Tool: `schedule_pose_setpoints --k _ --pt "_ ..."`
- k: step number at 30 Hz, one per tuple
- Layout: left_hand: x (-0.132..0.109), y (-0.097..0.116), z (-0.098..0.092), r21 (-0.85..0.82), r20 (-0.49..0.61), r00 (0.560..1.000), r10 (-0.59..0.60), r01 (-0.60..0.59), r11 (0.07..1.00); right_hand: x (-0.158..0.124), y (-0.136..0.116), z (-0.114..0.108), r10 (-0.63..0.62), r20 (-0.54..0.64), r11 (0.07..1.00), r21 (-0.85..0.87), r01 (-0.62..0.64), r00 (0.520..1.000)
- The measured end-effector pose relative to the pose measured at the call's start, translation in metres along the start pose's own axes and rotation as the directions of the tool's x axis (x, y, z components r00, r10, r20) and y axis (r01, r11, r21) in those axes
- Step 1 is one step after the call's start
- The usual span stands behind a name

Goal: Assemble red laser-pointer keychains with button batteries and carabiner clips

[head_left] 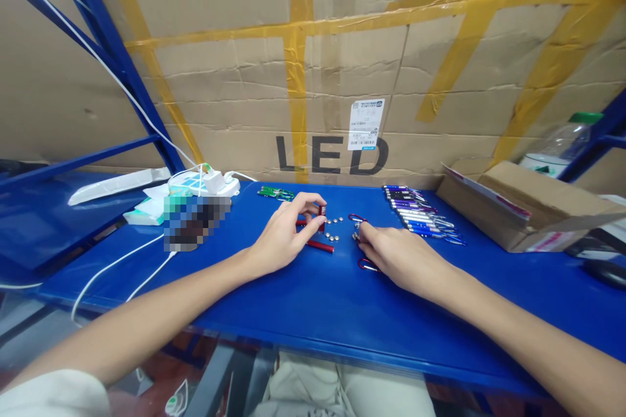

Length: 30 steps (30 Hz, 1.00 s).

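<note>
My left hand (281, 238) is closed around a short red metal tube (321, 211), held upright between thumb and fingers. Another red tube (321, 246) lies on the table just below that hand, and part of one more shows behind the fingers. Several small silver button cells (334, 238) are scattered between my hands. My right hand (391, 253) has its fingertips pressed together low at the table, beside small silver end pieces. What they pinch is hidden. Red carabiner clips (358, 217) lie above and below those fingertips.
A row of finished-looking keychain flashlights (415, 214) lies right of centre, with green ones (275, 193) at the back. An open cardboard box (538, 225) stands at right. A power strip (222, 184), cables and a blurred-out dark object (195, 225) occupy the left. A large carton (235, 98) walls the back.
</note>
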<state>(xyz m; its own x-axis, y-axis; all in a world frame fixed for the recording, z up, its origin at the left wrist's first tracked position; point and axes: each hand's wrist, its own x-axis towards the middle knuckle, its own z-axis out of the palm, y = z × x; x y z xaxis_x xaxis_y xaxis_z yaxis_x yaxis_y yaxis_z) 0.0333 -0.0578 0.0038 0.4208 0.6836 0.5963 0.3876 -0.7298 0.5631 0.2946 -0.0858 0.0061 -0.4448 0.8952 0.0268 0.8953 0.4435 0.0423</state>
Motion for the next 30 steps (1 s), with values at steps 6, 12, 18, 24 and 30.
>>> schedule_pose_setpoints --k 6,12,18,24,30 --pt "-0.0003 0.0008 -0.0004 0.019 0.002 1.0 0.013 -0.014 1.0 -0.0014 0.0047 0.0049 -0.067 -0.159 0.991 0.101 0.084 0.985" --pt "-0.0003 0.0011 -0.0007 0.027 0.039 0.999 0.03 -0.031 0.999 -0.0023 0.0041 0.0039 -0.135 -0.251 0.97 0.163 0.18 0.958" --pt "-0.0006 0.0018 -0.0008 0.022 0.106 0.993 0.045 -0.048 0.999 -0.0014 0.0048 0.007 -0.138 -0.287 0.964 0.182 0.195 0.948" --pt "-0.0012 0.0024 -0.0009 0.051 0.081 0.994 0.076 -0.08 0.996 -0.002 0.0048 0.0066 -0.124 -0.328 0.961 0.196 0.197 0.936" --pt "-0.0012 0.0011 -0.0013 0.059 0.088 0.994 0.07 -0.076 0.995 -0.0029 0.002 0.0035 -0.121 -0.318 0.954 0.225 0.199 0.94"
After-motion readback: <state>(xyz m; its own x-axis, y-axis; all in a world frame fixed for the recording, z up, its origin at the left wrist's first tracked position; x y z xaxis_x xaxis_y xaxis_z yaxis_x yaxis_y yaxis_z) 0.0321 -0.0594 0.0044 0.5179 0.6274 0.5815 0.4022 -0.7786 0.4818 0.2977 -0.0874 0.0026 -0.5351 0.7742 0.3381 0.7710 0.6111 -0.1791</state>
